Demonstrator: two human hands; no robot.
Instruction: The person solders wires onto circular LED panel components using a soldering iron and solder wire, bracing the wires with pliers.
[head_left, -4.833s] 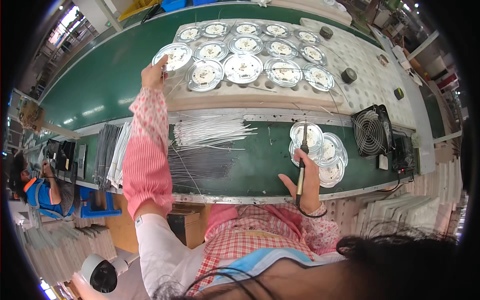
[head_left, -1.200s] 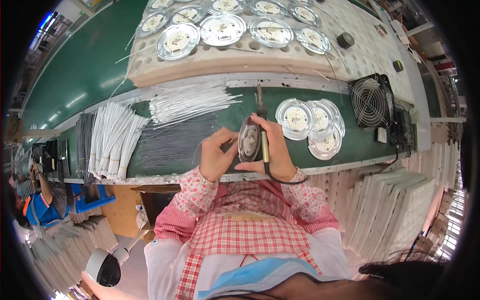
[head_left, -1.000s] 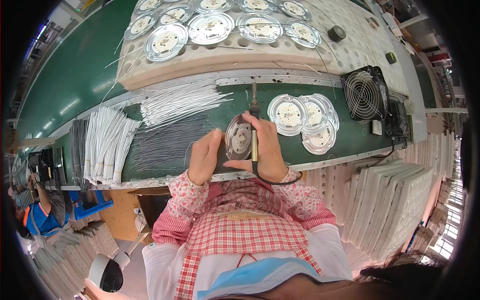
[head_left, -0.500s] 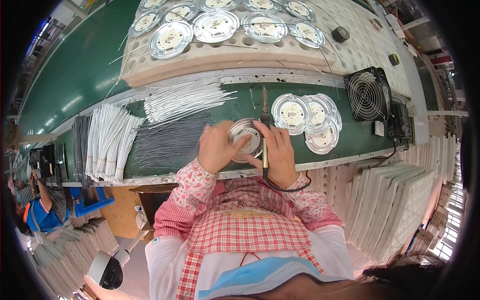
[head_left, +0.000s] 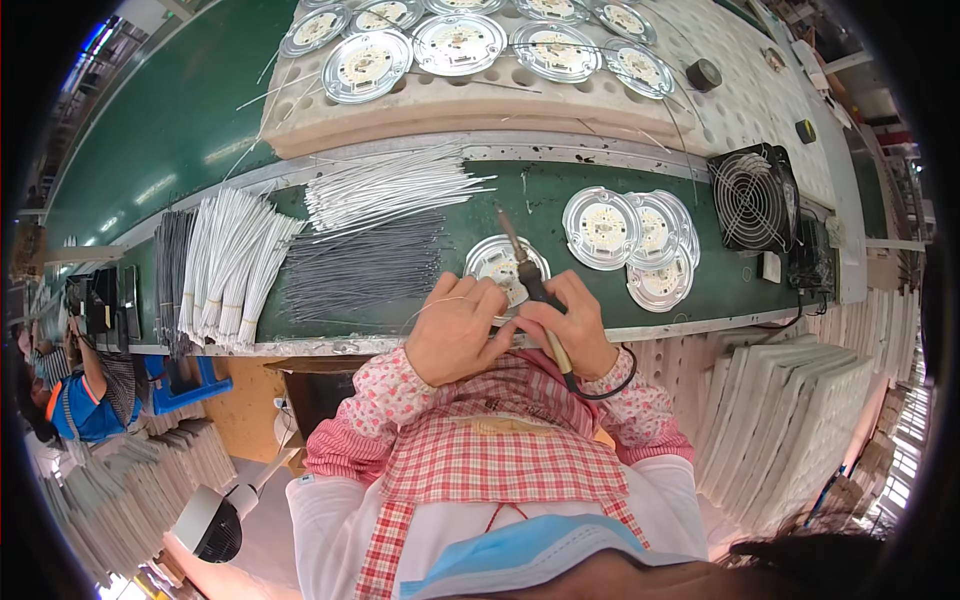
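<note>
A round silver disc (head_left: pixel 508 262) with a pale centre board lies on the green bench just beyond my hands. My right hand (head_left: pixel 578 328) is closed around a soldering iron (head_left: pixel 531 283), whose tip slants up and left over the disc. My left hand (head_left: pixel 452 328) is closed at the disc's near left edge. A thin wire (head_left: pixel 432 303) curves out over its knuckles, and the fingertips are partly hidden. Both hands nearly meet in front of the disc.
White wires (head_left: pixel 395 190) and grey wires (head_left: pixel 365 268) lie in piles to the left, beside bundled white wires (head_left: pixel 235 265). Overlapping discs (head_left: pixel 603 230) and a black fan (head_left: pixel 752 200) are at right. Beyond stands a perforated pale board (head_left: pixel 440 110) carrying several discs.
The disc, held between both hands before, now lies on the bench. Both hands have drawn back toward me and closed; the soldering iron has tilted left. The whole view has shifted slightly.
</note>
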